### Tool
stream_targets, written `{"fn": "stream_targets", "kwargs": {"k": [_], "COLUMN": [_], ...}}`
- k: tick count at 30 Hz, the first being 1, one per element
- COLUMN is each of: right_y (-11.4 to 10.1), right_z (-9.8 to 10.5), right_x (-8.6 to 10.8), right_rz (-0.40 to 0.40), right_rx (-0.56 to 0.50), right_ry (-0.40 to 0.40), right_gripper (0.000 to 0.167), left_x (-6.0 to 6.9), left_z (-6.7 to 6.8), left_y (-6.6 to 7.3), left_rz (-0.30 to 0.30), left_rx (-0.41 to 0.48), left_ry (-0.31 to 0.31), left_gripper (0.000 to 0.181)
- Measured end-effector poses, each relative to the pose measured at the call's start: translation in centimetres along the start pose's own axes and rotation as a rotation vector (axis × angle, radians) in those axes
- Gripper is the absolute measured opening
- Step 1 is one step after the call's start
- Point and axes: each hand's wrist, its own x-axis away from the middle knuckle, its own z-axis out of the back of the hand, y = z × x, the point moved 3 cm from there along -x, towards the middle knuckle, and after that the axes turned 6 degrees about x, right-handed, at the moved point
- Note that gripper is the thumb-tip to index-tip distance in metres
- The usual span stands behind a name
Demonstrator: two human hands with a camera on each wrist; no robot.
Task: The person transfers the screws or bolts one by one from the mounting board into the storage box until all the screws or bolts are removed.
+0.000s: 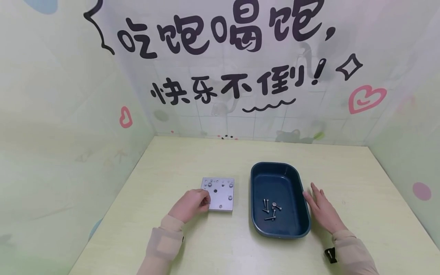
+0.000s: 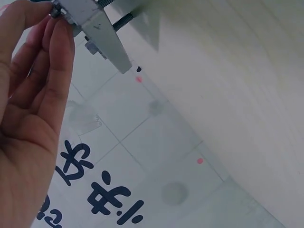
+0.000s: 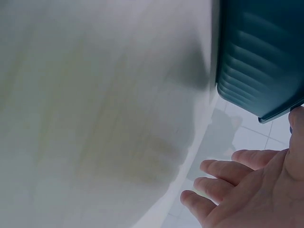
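A silver metal plate [image 1: 220, 196] with holes lies left of the tray, and several socket-head bolts [image 1: 230, 185] stand in it. My left hand [image 1: 190, 204] is at its front left corner. The left wrist view shows the thumb and fingertips pinching a bolt [image 2: 56, 10] at the plate [image 2: 102, 35]; threaded shanks stick out on the plate's far side. My right hand [image 1: 323, 210] is beside the dark blue tray [image 1: 258, 228], fingers extended. Its thumb touches the tray rim [image 3: 280, 113] in the right wrist view. Several loose bolts [image 1: 267, 204] lie in the tray.
The pale wooden table [image 1: 192, 156] meets printed curtain walls [image 1: 220, 126] at the back and both sides. A black strap piece [image 1: 330, 255] hangs at the right wrist.
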Motion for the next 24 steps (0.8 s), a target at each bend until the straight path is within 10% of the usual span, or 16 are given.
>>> {"fn": "stream_targets", "kwargs": {"k": [24], "right_y": [0.0], "right_z": [0.0], "right_x": [0.1], "right_rz": [0.011], "right_rx": [0.004], "right_ry": [0.011], "right_gripper": [0.076], "left_x": [-2.4], "left_z": [2.4], "left_y": [3.5], "left_rz": [-0.052], "left_rx": [0.016], "left_ry": [0.070], "left_gripper": [0.012]}}
